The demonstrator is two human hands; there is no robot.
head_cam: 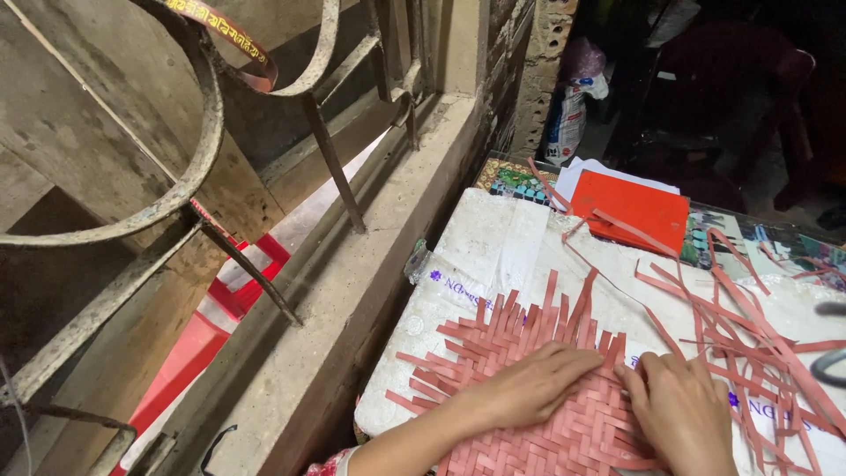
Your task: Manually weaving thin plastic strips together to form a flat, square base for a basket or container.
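There is a single view, taken from the person's head and tilted steeply down and forward. It sits close above the work: the left hand (529, 383) and right hand (683, 414) enter from the bottom edge, cut off at the forearm and wrist, and lie flat on the woven pink strip mat (538, 388) low in the middle. The surface (493, 238) runs away from the lens toward the upper right, where an orange sheet (639, 211) lies at its far end. The camera is turned somewhat left, so a concrete ledge (352, 291) and a metal window grille (203, 132) fill the left half.
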